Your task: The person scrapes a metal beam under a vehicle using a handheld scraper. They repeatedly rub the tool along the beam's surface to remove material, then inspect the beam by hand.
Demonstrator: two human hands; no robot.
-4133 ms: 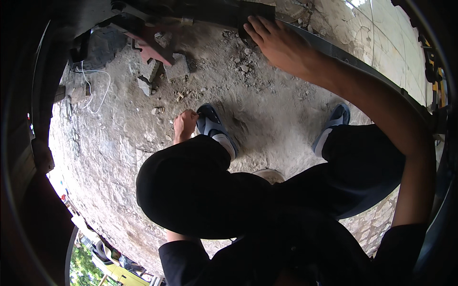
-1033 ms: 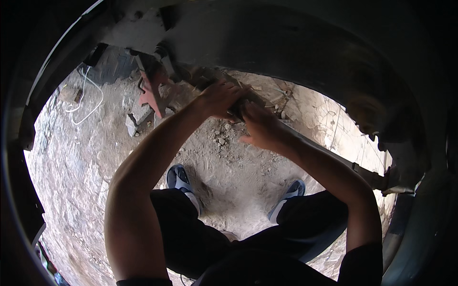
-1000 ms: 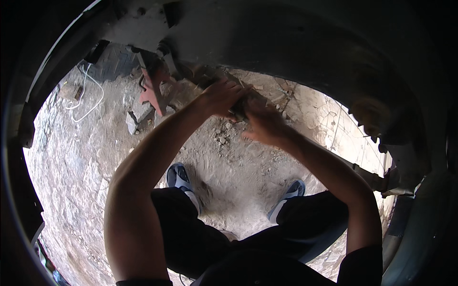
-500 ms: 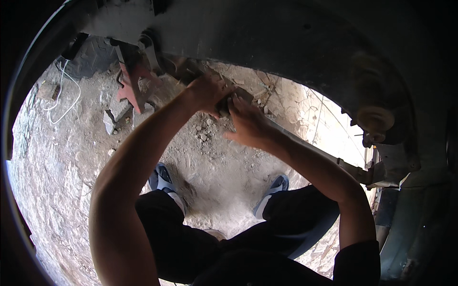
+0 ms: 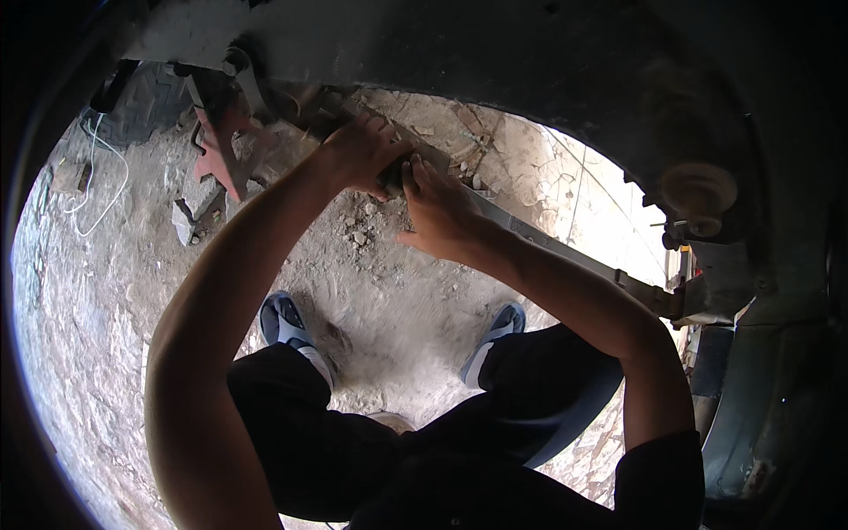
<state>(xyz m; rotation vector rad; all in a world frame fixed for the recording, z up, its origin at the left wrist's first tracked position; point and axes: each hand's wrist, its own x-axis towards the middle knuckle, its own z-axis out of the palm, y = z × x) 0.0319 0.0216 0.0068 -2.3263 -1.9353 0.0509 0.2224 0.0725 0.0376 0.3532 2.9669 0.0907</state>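
Head view shows us crouched on dusty ground [image 5: 380, 291], knees at six o'clock, shoes [image 5: 284, 322] beyond them. Toward twelve, our left hand [image 5: 358, 152] is clenched around a dark part [image 5: 391, 179] under the vehicle's frame, and our right hand [image 5: 437, 208] grasps it from the five o'clock side along a long metal bar [image 5: 565, 252]. We judge a firm two-handed grip and steady wrists serve best. What the dark part is stays hidden by our fingers; shadow swallows the underside [image 5: 530, 62].
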